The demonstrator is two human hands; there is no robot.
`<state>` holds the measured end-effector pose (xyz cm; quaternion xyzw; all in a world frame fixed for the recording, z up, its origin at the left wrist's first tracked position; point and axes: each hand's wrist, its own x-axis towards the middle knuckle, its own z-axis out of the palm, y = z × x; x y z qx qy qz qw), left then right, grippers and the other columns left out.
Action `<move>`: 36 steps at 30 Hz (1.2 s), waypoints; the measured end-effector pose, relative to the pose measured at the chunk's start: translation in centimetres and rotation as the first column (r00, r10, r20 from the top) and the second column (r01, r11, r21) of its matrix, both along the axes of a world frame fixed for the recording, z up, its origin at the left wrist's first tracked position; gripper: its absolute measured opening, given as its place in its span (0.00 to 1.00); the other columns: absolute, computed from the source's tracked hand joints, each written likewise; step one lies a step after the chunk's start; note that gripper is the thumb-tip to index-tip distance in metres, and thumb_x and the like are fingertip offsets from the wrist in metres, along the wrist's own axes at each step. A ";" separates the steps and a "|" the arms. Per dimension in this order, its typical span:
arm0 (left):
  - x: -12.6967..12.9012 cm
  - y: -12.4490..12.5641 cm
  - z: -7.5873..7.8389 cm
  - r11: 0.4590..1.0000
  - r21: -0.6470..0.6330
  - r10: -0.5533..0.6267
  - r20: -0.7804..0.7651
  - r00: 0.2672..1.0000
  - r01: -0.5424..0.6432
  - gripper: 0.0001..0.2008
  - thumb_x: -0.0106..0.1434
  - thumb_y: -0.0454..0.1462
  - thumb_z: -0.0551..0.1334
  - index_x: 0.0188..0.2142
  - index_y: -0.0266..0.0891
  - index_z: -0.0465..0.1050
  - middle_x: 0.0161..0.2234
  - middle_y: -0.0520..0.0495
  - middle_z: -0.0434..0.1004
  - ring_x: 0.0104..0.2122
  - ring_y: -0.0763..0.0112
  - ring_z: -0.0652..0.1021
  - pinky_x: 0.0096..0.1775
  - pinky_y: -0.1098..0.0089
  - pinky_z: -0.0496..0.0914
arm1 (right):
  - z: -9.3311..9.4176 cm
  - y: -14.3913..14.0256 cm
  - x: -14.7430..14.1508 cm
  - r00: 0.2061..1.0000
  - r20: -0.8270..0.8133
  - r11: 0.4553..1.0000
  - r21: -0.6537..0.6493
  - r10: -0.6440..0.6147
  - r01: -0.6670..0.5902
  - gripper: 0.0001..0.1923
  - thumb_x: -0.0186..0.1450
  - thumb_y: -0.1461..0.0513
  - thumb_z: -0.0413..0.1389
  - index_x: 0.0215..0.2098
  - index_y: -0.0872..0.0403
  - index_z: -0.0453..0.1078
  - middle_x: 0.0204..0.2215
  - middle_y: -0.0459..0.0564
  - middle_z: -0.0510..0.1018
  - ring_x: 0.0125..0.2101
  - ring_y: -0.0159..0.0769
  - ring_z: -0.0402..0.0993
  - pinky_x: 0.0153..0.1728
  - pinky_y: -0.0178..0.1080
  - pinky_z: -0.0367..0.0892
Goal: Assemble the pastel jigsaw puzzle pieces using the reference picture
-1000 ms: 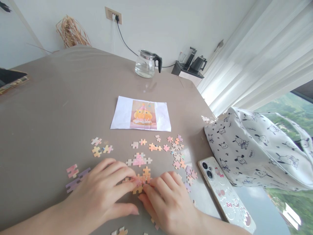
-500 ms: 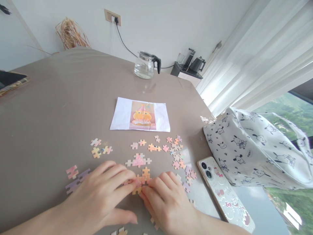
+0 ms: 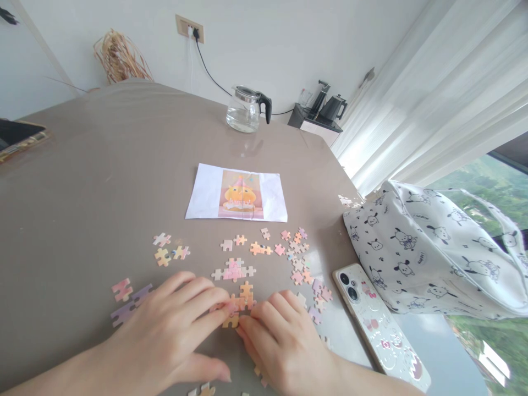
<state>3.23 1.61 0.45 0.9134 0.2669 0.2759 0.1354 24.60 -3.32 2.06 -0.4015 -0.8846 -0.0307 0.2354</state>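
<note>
Purple pieces (image 3: 130, 300): at 9 o'clock from our hands we see a pink and lilac group lying flat on the table (image 3: 82, 181), just beside the left hand's knuckles, not touched.
Left hand (image 3: 165, 335): we hold it palm down, fingers stretched out and pressed flat, thumb spread toward 5 o'clock; its fingertips rest on the orange cluster and grip nothing.
Yellow pieces (image 3: 171, 254): a few loose ones lie at 12 o'clock from the left hand, well apart from it.
Orange cluster (image 3: 240, 303): we see these joined pieces flat on the table between the two sets of fingertips, touched from both sides, near the table's front edge.
Pink cluster (image 3: 233, 270): a joined patch sits just at 12 o'clock from the orange cluster, apart from it.
Reference picture (image 3: 237, 193): a white sheet with a printed orange figure lies further out at 12 o'clock.
Right hand (image 3: 284, 344): we keep it palm down, fingers slightly curled, tips pressing the orange cluster's right edge; nothing is closed inside it.
Loose pieces (image 3: 301, 264): a scatter lies at 1 o'clock from the right hand.
Phone (image 3: 379, 324): face down at 3 o'clock, near the right wrist.
Bag (image 3: 433, 253): a printed white one stands at 2 o'clock, just beyond the phone.
</note>
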 end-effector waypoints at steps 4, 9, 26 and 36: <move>0.1 0.0 0.1 1.000 0.003 0.001 0.015 1.000 -0.001 0.25 0.50 0.55 0.72 0.41 0.44 0.73 0.38 0.58 0.78 0.36 0.69 0.74 0.41 0.63 0.61 | -0.3 -0.1 -0.2 1.000 0.009 1.000 0.030 -0.008 0.008 0.09 0.68 0.68 0.52 0.30 0.57 0.70 0.24 0.47 0.68 0.25 0.35 0.57 0.28 0.39 0.49; 0.0 0.1 0.0 1.000 -0.007 -0.020 0.043 0.999 0.021 0.23 0.54 0.56 0.69 0.40 0.43 0.73 0.38 0.57 0.78 0.36 0.69 0.74 0.42 0.63 0.61 | -0.3 -0.2 -0.5 0.999 0.045 0.996 0.086 -0.008 0.004 0.07 0.67 0.67 0.54 0.32 0.59 0.72 0.24 0.48 0.68 0.25 0.35 0.56 0.28 0.40 0.49; 0.1 0.4 -0.3 1.000 0.007 -0.022 0.043 0.999 0.022 0.22 0.61 0.57 0.61 0.40 0.44 0.74 0.37 0.55 0.80 0.36 0.67 0.75 0.42 0.62 0.62 | 0.3 0.1 -0.3 0.976 0.125 0.971 0.143 0.176 -0.193 0.09 0.62 0.68 0.54 0.24 0.57 0.71 0.28 0.53 0.71 0.26 0.36 0.57 0.26 0.39 0.53; 0.0 0.2 -0.1 0.999 -0.036 -0.024 0.053 0.998 0.026 0.23 0.56 0.58 0.65 0.41 0.44 0.74 0.37 0.56 0.80 0.36 0.67 0.75 0.42 0.63 0.61 | 0.3 -0.2 -0.4 0.988 0.064 0.980 0.135 0.138 -0.145 0.12 0.64 0.70 0.49 0.28 0.61 0.74 0.25 0.52 0.70 0.25 0.36 0.56 0.24 0.40 0.51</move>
